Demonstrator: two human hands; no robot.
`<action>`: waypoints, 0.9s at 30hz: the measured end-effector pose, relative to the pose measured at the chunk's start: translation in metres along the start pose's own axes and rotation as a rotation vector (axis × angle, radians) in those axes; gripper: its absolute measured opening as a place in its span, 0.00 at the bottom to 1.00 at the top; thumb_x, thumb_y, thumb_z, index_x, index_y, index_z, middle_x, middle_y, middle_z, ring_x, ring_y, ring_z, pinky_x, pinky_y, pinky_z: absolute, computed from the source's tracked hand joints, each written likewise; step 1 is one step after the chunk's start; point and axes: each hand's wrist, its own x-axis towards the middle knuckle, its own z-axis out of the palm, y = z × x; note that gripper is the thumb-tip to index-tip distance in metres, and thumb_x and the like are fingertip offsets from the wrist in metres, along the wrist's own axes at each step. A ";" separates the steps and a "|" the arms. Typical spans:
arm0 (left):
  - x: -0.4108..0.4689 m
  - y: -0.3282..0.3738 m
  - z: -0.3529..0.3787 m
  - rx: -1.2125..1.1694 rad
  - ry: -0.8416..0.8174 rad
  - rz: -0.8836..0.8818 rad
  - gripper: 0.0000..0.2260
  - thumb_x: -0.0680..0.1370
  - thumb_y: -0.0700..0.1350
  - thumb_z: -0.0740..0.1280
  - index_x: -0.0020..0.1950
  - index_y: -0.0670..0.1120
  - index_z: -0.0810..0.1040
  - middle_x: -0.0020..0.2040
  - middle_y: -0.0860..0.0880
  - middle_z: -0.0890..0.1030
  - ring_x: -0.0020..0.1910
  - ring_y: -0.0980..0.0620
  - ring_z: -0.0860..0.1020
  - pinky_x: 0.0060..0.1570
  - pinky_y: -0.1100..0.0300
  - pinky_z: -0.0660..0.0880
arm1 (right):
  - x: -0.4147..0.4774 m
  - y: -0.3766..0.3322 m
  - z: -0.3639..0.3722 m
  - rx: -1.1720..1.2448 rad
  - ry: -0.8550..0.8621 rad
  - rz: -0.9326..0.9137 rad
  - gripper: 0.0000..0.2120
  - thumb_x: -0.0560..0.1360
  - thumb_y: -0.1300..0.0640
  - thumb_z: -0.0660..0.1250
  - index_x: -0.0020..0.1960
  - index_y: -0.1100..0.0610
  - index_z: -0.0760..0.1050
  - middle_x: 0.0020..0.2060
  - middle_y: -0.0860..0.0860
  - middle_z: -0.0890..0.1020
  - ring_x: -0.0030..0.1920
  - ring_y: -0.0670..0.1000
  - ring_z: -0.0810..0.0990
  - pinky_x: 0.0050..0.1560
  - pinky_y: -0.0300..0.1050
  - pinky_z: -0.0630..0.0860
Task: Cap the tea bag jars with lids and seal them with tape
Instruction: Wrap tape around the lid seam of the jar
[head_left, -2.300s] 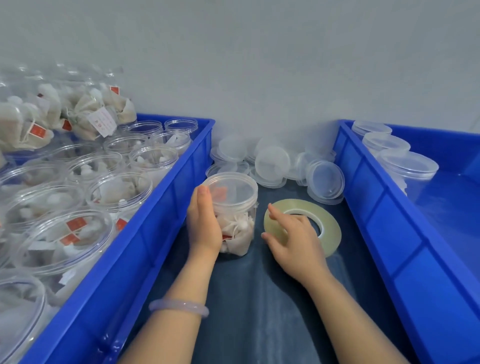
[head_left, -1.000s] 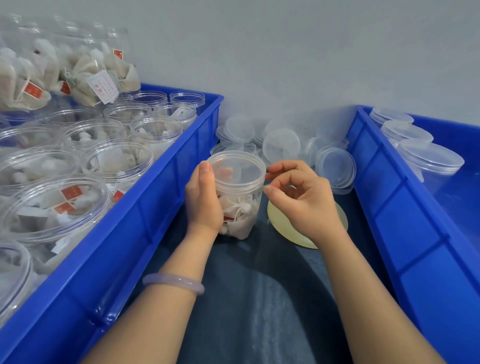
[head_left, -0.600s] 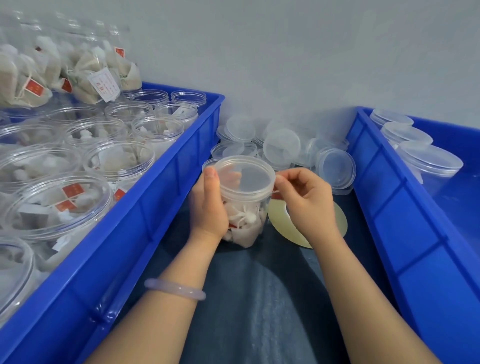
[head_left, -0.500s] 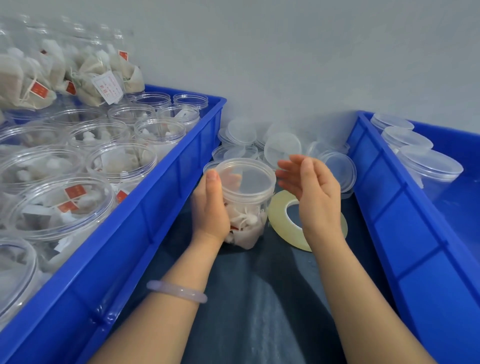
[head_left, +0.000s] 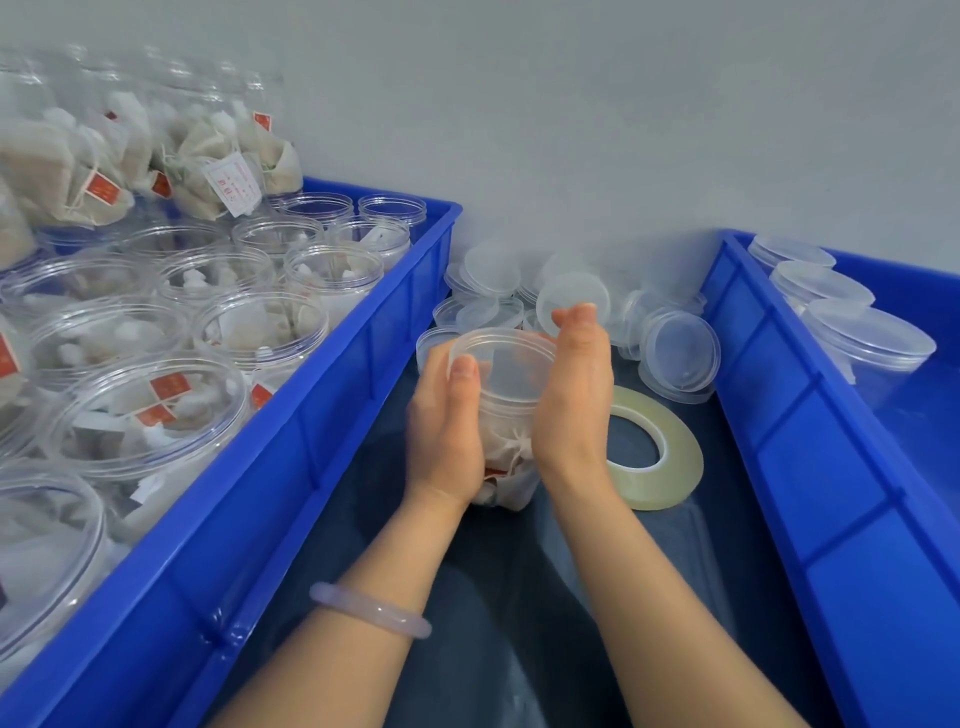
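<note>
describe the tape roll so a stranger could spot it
Find the dark mat between the left bin and right bin. The tape roll lies flat there, right of the held jar. Unlike the clear lids behind, it is a yellowish ring.

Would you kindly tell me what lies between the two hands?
The jar of tea bags sits between left hand and right hand, in the head view.

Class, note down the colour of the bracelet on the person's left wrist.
The bracelet is pale lilac, seen best in the head view.
</note>
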 end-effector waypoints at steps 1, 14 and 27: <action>-0.002 0.000 -0.001 -0.013 0.003 -0.006 0.19 0.73 0.64 0.54 0.47 0.52 0.75 0.45 0.51 0.80 0.49 0.47 0.79 0.55 0.44 0.75 | 0.001 0.000 0.001 -0.024 -0.004 -0.005 0.20 0.73 0.39 0.49 0.51 0.51 0.70 0.42 0.37 0.73 0.41 0.24 0.71 0.41 0.18 0.63; 0.026 0.046 -0.020 -0.109 -0.359 -0.210 0.28 0.73 0.65 0.48 0.58 0.50 0.77 0.63 0.48 0.79 0.63 0.55 0.76 0.69 0.52 0.67 | 0.011 -0.009 -0.017 0.031 -0.344 0.158 0.29 0.71 0.33 0.59 0.68 0.46 0.65 0.64 0.39 0.73 0.62 0.37 0.71 0.63 0.37 0.66; 0.024 0.046 -0.017 -0.272 -0.380 -0.282 0.25 0.74 0.61 0.54 0.45 0.41 0.77 0.50 0.35 0.82 0.53 0.35 0.80 0.60 0.39 0.73 | 0.008 -0.008 -0.012 0.104 -0.295 0.157 0.26 0.65 0.30 0.57 0.57 0.42 0.73 0.56 0.44 0.80 0.58 0.41 0.79 0.68 0.54 0.68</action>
